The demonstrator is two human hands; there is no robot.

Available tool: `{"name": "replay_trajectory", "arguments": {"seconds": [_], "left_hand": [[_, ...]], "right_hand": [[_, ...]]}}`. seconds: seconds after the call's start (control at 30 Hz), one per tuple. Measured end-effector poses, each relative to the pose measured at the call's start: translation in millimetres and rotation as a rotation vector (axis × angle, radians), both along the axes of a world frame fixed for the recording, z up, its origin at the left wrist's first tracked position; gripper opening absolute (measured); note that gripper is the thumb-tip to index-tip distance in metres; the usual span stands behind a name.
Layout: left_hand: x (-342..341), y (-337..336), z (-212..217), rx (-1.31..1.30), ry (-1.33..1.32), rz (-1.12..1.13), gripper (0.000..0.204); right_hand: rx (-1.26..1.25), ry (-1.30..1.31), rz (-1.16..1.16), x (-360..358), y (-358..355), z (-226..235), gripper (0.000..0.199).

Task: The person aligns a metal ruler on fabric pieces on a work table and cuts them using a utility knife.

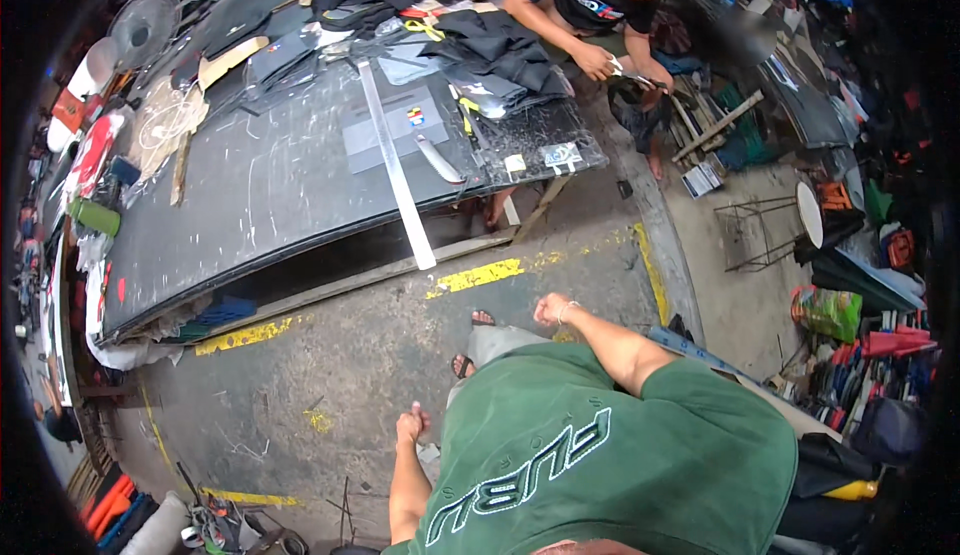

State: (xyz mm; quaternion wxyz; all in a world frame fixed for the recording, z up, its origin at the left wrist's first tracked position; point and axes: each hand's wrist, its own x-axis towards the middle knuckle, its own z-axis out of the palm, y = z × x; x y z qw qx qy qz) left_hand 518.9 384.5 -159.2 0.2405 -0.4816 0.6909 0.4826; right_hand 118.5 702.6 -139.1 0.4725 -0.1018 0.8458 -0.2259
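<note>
My left hand [412, 422] hangs over the floor beside my body, its fingers loosely curled in and nothing visible in them. Ahead on the right, my right hand [553, 308] is closed in a loose fist with a band at the wrist; nothing shows in it. Neither hand touches the black worktable [230, 205]. A long metal ruler [395, 160] lies across its front edge, jutting out over the floor. Next to the ruler are a grey sheet [365, 140] and a pale, curved, knife-like tool [438, 160]. Yellow-handled scissors [465, 115] lie farther right.
Dark folded cloth [500, 55] is heaped at the table's far right. A co-worker [590, 15] sits beyond it, handling a black piece. A round-topped stool [810, 215] stands right. Yellow lines [480, 275] mark the concrete floor. Stacked materials [880, 385] crowd the right edge.
</note>
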Motion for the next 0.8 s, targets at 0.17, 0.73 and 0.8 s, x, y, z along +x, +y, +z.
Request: {"name": "replay_trajectory", "arguments": {"seconds": [0.17,0.73,0.8], "left_hand": [[-66,-17,15,-0.016,0.018,-0.114,0.076],[-245,-73,174,-0.099,0.545,-0.236,0.025],[-250,-83,182,-0.031,0.504,-0.221,0.023]], "right_hand": [[0.129,0.424,-0.455,-24,41,-50,0.054],[-0.266,1.314,-0.749,-192,58,99,0.087],[-0.407,1.183,-0.872,-186,42,78,0.08]]}}
